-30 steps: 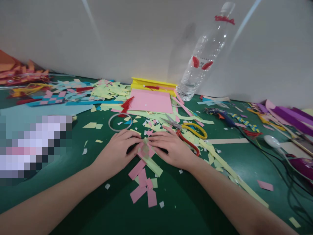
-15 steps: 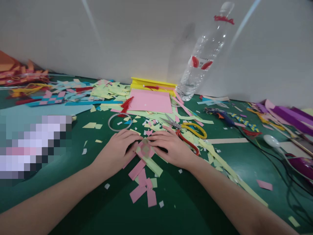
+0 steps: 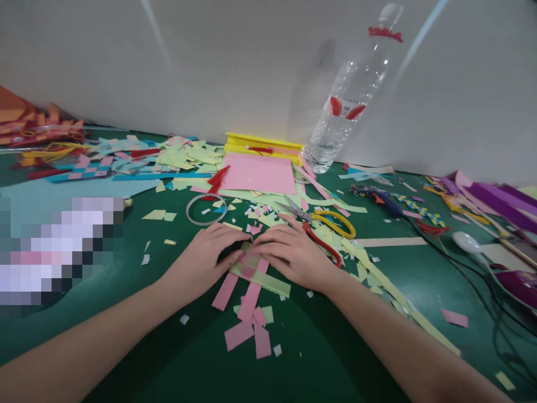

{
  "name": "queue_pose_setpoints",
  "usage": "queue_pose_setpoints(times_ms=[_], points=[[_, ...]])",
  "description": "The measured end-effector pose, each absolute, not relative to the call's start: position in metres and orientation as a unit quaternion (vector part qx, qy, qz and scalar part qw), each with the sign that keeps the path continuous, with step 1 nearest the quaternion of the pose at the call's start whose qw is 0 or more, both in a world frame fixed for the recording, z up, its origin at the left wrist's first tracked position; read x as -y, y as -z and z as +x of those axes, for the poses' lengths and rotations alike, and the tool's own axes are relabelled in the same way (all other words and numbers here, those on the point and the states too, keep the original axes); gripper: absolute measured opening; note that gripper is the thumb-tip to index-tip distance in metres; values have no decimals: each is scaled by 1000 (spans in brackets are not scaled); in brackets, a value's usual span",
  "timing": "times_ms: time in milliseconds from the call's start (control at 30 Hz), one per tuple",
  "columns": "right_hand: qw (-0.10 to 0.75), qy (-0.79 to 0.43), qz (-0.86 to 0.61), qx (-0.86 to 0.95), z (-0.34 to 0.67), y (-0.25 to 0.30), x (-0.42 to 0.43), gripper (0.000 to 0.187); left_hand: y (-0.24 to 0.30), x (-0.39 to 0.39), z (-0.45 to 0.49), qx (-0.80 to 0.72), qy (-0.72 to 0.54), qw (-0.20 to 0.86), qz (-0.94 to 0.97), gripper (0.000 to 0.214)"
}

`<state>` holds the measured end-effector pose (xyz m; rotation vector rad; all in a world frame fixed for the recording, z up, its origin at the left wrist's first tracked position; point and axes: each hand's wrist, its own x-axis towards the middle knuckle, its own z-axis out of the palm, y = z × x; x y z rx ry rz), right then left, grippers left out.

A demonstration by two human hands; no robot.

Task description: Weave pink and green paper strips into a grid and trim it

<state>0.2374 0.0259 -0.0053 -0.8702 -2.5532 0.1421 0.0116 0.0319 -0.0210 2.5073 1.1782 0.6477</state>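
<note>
My left hand (image 3: pixel 205 258) and my right hand (image 3: pixel 289 253) meet over a small weave of pink and light green paper strips (image 3: pixel 250 275) on the green table (image 3: pixel 319 347). The fingertips of both hands pinch the weave's top edge, and their fingers are curled and pressed together. Loose strip ends stick out below toward me. Pink and green offcuts (image 3: pixel 251 330) lie just below the weave.
Yellow-and-red scissors (image 3: pixel 325 226) lie right of my right hand. A tape ring (image 3: pixel 206 209) sits behind my left hand. A pink sheet (image 3: pixel 259 173), yellow stack (image 3: pixel 263 144) and clear bottle (image 3: pixel 350 95) stand by the wall. Cables (image 3: pixel 470 263) and paper scraps (image 3: pixel 126 159) crowd both sides.
The weave has turned between my fingers: the pink strips now hang down toward me and a green strip lies across them. Both hands stayed in place.
</note>
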Motion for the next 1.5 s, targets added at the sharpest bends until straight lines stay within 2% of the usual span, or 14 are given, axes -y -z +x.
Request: queue_pose_setpoints(times_ms=[367,633,767,900,1100,1500], points=[[210,-78,-352,909,236,5,-25,24,16,-29,14,-417,-246,208,850,29],[291,-121,-362,877,231,5,-21,19,10,-26,16,-401,-298,240,832,29],[335,-149,-363,857,227,5,-17,14,9,-25,17,-394,-324,297,807,28],[362,-158,-354,848,226,6,-16,16,10,-24,18,-431,-321,337,773,35],[345,-176,-366,846,226,5,-16,19,9,-23,17,-445,-316,341,765,27],[341,-282,-410,798,224,2,-14,13,6,-21,19,-454,-298,341,768,30]])
